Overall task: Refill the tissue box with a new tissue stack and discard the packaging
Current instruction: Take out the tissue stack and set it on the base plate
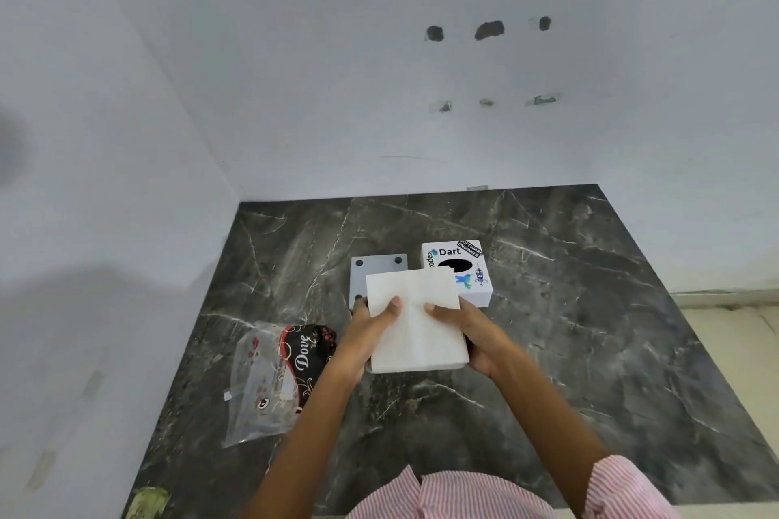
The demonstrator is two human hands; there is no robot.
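Observation:
I hold a white tissue stack [415, 320] in both hands above the dark marble counter. My left hand [371, 329] grips its left edge with the thumb on top. My right hand [468, 329] grips its right edge the same way. Behind the stack stands the white tissue box [463, 265] with stickers and a dark oval opening on top. A grey square plate [377, 270] with dark round feet at its corners lies left of the box, partly hidden by the stack. The empty clear and black plastic packaging [278, 371] lies on the counter at the left.
The marble counter [569, 329] meets white walls at the back and on the left. Its right edge drops off to a pale floor [733, 333]. Holes mark the back wall.

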